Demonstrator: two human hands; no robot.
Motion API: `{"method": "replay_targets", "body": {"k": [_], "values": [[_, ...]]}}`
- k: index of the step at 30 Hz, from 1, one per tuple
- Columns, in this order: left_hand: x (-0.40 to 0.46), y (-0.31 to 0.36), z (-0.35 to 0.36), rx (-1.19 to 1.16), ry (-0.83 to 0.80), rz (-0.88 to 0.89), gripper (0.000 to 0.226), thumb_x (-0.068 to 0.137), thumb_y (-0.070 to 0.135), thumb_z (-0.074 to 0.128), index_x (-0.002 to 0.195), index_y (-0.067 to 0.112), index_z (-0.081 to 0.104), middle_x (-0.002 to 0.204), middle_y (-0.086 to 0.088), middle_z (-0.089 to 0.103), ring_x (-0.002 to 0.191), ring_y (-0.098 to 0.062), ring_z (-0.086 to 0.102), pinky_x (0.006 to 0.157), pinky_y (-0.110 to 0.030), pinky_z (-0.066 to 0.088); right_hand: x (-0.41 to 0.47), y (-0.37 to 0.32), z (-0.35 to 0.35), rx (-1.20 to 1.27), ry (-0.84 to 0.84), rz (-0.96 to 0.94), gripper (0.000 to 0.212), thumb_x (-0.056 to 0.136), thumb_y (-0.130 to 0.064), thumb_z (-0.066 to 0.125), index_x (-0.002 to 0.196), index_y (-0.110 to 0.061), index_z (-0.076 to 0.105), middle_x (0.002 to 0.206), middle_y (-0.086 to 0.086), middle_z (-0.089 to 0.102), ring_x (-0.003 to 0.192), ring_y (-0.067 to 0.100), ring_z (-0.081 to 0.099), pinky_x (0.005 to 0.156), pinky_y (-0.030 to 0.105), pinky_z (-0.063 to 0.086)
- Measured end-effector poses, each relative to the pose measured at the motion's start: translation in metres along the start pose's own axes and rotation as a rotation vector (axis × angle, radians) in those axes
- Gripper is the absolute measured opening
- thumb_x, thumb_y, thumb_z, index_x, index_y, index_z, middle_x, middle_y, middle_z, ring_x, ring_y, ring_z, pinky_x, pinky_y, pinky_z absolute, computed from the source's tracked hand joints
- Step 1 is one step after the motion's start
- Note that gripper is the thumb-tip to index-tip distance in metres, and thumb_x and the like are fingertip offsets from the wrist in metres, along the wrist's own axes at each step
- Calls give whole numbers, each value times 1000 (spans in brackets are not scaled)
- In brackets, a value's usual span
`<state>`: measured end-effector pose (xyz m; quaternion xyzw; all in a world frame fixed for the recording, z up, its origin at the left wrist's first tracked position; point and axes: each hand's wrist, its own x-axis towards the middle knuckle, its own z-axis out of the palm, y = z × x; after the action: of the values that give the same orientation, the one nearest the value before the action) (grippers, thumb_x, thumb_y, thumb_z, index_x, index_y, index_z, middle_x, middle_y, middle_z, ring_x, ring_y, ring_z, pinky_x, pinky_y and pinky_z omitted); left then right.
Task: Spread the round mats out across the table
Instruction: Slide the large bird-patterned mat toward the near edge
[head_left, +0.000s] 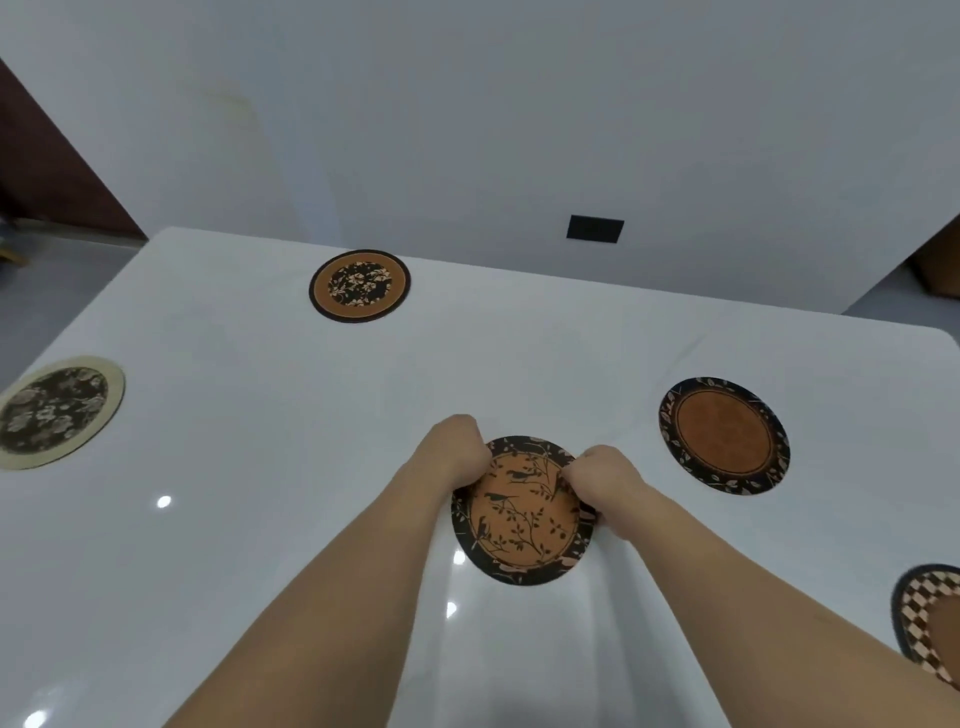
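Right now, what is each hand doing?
Left hand: closed, gripping the left edge of the bird mat.
Right hand: closed, gripping the bird mat's right edge.

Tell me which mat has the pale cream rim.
The floral mat at the table's left edge. Its rim is cream; the other four mats in view, including the bird mat under both hands, have dark rims.

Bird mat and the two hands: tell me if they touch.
Touching. The head view shows the left hand and right hand pinching the bird mat at its far edge.
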<state>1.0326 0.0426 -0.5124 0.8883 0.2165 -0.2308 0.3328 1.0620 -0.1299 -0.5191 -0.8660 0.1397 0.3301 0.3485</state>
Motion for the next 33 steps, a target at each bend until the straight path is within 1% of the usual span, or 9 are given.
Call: {"method": "replay_targets", "body": {"k": [3, 6, 9, 12, 17, 21, 25, 28, 33], "values": [[-14, -33, -20, -85, 40, -6, 19, 93, 11, 48, 99, 1, 64, 100, -16, 68, 79, -24, 58, 78, -40, 56, -11, -16, 11, -57, -45, -61, 17, 88, -2, 45, 91, 5, 61, 91, 23, 62, 84, 33, 61, 74, 36, 52], [-30, -70, -42, -138, 74, -8, 14, 93, 11, 48, 91, 6, 61, 91, -12, 64, 76, -23, 56, 72, -38, 53, -32, -33, 40, -73, -64, -117, 30, 87, 0, 46, 107, 16, 62, 91, 21, 63, 84, 30, 62, 93, 56, 50], [-51, -117, -63, -171, 117, -3, 14, 92, 9, 46, 87, 7, 58, 90, -13, 63, 75, -24, 53, 69, -35, 48, -62, -49, 82, -99, -69, -155, 18, 85, -3, 48, 86, -2, 66, 82, 13, 53, 74, 25, 51, 87, 57, 51], [-77, -172, -82, -189, 171, -20, 13, 92, 10, 47, 86, 6, 59, 93, -16, 65, 74, -24, 54, 68, -35, 48, -95, -65, 131, -106, -96, -191, 22, 87, -8, 50, 92, 5, 67, 83, 21, 64, 73, 26, 57, 81, 52, 56], [-113, -253, -102, -256, 200, -54, 20, 92, 12, 50, 96, 0, 65, 96, -16, 68, 78, -25, 58, 73, -37, 53, -139, -87, 196, -202, -127, -250, 19, 92, -14, 50, 82, -9, 65, 90, 19, 69, 68, 25, 65, 52, 30, 56], [-132, -298, -110, -290, 196, -66, 15, 92, 12, 52, 89, 6, 65, 91, -11, 67, 80, -24, 61, 73, -36, 54, -162, -91, 234, -257, -168, -258, 18, 93, -15, 51, 85, -8, 65, 96, 21, 71, 84, 36, 71, 67, 40, 60], [-144, -327, -106, -305, 166, -69, 17, 91, 14, 55, 76, 16, 61, 82, -3, 65, 75, -19, 60, 63, -30, 50, -172, -87, 256, -295, -209, -239, 18, 93, -14, 52, 93, -3, 67, 96, 22, 72, 83, 37, 73, 71, 43, 62], [-149, -340, -100, -310, 148, -64, 17, 91, 15, 57, 75, 17, 61, 80, 0, 65, 72, -15, 59, 59, -26, 46, -175, -80, 265, -337, -234, -238, 14, 93, -14, 53, 90, -7, 65, 93, 20, 72, 78, 33, 74, 66, 38, 63], [-150, -346, -93, -343, 144, -50, 17, 91, 13, 57, 76, 18, 63, 79, 2, 66, 71, -13, 61, 58, -25, 44, -177, -73, 272, -427, -175, -314, 10, 93, -17, 54, 94, -11, 62, 95, 15, 70, 79, 31, 72, 76, 43, 61]]}}
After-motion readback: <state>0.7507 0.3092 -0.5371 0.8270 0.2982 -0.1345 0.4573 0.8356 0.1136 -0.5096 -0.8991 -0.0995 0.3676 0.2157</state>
